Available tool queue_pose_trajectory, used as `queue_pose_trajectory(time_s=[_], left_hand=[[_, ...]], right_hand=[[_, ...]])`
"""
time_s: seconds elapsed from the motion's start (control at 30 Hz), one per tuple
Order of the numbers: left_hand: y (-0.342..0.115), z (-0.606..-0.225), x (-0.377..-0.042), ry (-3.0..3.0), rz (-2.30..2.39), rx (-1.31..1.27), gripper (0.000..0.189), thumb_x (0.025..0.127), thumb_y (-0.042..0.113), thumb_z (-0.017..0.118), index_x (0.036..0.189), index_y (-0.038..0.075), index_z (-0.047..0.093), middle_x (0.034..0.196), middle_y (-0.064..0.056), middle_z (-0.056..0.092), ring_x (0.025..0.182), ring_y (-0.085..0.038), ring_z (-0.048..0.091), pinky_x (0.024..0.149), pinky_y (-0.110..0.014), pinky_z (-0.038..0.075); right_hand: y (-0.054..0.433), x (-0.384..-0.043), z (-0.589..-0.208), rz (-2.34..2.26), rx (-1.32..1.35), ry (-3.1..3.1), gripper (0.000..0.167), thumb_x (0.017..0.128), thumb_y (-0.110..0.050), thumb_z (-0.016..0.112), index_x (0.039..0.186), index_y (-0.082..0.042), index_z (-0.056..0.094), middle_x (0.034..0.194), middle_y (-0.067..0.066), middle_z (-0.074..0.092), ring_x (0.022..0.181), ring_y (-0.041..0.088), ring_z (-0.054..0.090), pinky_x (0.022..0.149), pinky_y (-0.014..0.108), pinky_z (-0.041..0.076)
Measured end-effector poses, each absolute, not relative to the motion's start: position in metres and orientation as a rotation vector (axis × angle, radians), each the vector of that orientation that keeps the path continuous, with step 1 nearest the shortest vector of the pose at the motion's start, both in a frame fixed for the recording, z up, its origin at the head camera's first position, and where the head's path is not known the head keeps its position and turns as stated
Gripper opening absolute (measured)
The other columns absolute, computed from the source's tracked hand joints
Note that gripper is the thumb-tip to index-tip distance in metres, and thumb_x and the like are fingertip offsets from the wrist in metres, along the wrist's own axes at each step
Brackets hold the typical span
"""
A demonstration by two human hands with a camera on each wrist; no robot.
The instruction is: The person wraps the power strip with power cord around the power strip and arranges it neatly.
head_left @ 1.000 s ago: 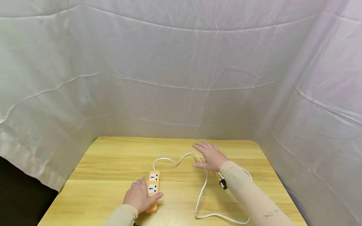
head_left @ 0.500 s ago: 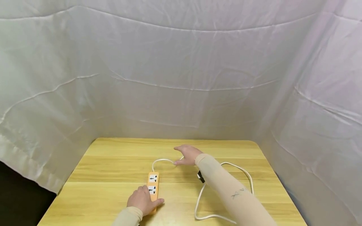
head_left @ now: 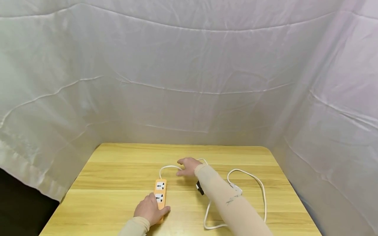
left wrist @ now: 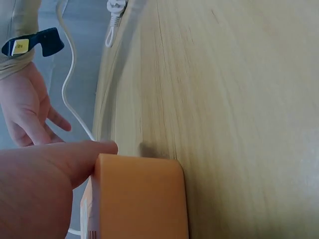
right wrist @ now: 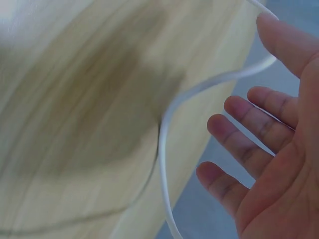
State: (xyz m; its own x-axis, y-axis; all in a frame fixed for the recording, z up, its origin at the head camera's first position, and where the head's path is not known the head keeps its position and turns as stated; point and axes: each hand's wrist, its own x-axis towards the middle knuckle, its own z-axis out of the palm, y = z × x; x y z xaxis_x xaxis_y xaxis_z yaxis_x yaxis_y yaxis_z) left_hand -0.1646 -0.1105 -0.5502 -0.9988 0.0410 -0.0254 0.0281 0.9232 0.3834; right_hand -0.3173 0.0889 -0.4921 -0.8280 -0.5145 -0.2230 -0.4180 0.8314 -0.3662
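Note:
An orange power strip (head_left: 160,187) with white sockets lies on the wooden table. My left hand (head_left: 148,209) grips its near part, the thumb reaching across the top. In the left wrist view the thumb (left wrist: 75,157) lies against the end of the strip (left wrist: 142,196); the other fingers are hidden. A white cable (head_left: 169,166) leaves the strip's far end and winds rightward. Over that cable my right hand (head_left: 188,167) hovers with fingers apart. The right wrist view shows the cable (right wrist: 164,149) in front of the relaxed fingers (right wrist: 239,144), not enclosed by them.
The cable's white plug (head_left: 236,189) lies on the right, partly behind the right forearm (head_left: 230,203). A cable loop (head_left: 263,196) curves farther right. Pale cloth (head_left: 189,111) hangs behind the table (head_left: 118,183) and at both sides.
My right hand has moved left along the cable toward the strip, then slightly nearer and lower. The plug has come into sight behind the forearm. My left hand has shifted slightly nearer along the strip.

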Motion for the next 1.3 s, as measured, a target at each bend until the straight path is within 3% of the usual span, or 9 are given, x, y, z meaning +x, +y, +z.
queue_pose_trajectory(time_s=[0.17, 0.27, 0.47, 0.73, 1.07, 1.3], left_hand=[[-0.111, -0.552, -0.165, 3.058, 0.641, 0.040, 0.070, 0.073, 0.053, 0.075, 0.098, -0.009, 0.052, 0.072, -0.010, 0.051, 0.062, -0.023, 0.054, 0.057, -0.040, 0.049], [-0.111, -0.552, -0.165, 3.064, 0.668, 0.045, 0.069, 0.073, 0.050, 0.076, 0.099, -0.009, 0.052, 0.073, -0.011, 0.052, 0.063, -0.024, 0.056, 0.058, -0.041, 0.050], [-0.113, -0.552, -0.166, 3.056, 0.681, 0.037, 0.065, 0.076, 0.044, 0.075, 0.102, -0.010, 0.052, 0.074, -0.010, 0.051, 0.060, -0.021, 0.053, 0.054, -0.038, 0.049], [-0.116, -0.552, -0.170, 3.091, 0.664, 0.037, 0.056, 0.075, 0.037, 0.071, 0.103, -0.008, 0.052, 0.071, -0.006, 0.046, 0.056, -0.018, 0.046, 0.047, -0.032, 0.041], [-0.122, -0.546, -0.179, 3.164, 0.767, 0.092, 0.057, 0.073, 0.028, 0.075, 0.112, -0.007, 0.054, 0.084, -0.014, 0.051, 0.059, -0.020, 0.050, 0.050, -0.034, 0.045], [-0.124, -0.541, -0.188, 3.222, 0.788, 0.114, 0.059, 0.075, 0.025, 0.074, 0.121, -0.005, 0.051, 0.083, -0.014, 0.063, 0.069, -0.023, 0.057, 0.057, -0.039, 0.049]], right_hand=[[0.086, -0.316, -0.496, -0.432, -0.680, 2.708, 0.059, 0.089, -0.042, 0.066, 0.139, -0.014, 0.051, 0.135, 0.001, 0.056, 0.125, 0.022, 0.051, 0.102, 0.039, 0.041], [0.085, -0.315, -0.498, -0.438, -0.661, 2.723, 0.046, 0.091, -0.038, 0.065, 0.131, -0.015, 0.059, 0.129, 0.000, 0.060, 0.120, 0.021, 0.054, 0.099, 0.039, 0.043], [0.087, -0.317, -0.505, -0.438, -0.669, 2.731, 0.022, 0.097, -0.029, 0.058, 0.109, -0.016, 0.072, 0.099, -0.006, 0.067, 0.086, 0.012, 0.058, 0.077, 0.031, 0.048], [0.094, -0.322, -0.509, -0.494, -0.687, 2.717, 0.024, 0.101, -0.027, 0.050, 0.103, -0.013, 0.070, 0.071, -0.006, 0.056, 0.062, 0.011, 0.044, 0.060, 0.027, 0.039], [0.105, -0.322, -0.501, -0.583, -0.760, 2.742, 0.026, 0.101, -0.027, 0.049, 0.101, -0.010, 0.069, 0.068, -0.006, 0.053, 0.059, 0.010, 0.042, 0.060, 0.027, 0.039], [0.111, -0.319, -0.488, -0.640, -0.802, 2.748, 0.024, 0.101, -0.032, 0.047, 0.085, -0.020, 0.060, 0.062, -0.005, 0.043, 0.052, 0.009, 0.035, 0.054, 0.025, 0.034]])
